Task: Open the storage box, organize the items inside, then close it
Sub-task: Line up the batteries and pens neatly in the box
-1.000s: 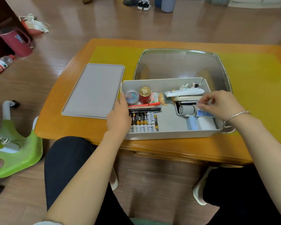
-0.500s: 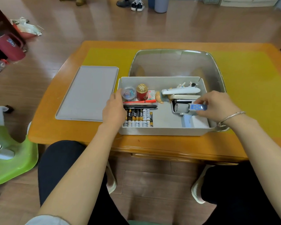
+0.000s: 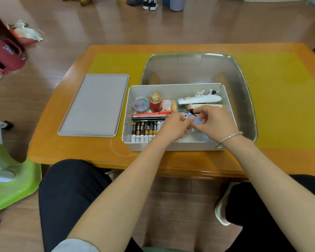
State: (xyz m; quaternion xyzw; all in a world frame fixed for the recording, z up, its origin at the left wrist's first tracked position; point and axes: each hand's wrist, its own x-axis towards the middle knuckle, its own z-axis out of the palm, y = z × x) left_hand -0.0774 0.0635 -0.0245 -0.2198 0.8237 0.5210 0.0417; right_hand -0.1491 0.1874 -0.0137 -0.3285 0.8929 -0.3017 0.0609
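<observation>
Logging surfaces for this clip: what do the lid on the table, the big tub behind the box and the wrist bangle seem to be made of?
Lid: apparently matte grey plastic; flat, dull, with a moulded raised rim.
Tub: probably translucent plastic; the table shows through its glossy, reflective walls.
Bangle: looks like silver-toned metal; thin and shiny, on the right hand's wrist.

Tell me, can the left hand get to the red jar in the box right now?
Probably not at once: the left hand is pinching the small blue card together with the right hand. The red jar stands uncovered, so letting go would free it.
</observation>
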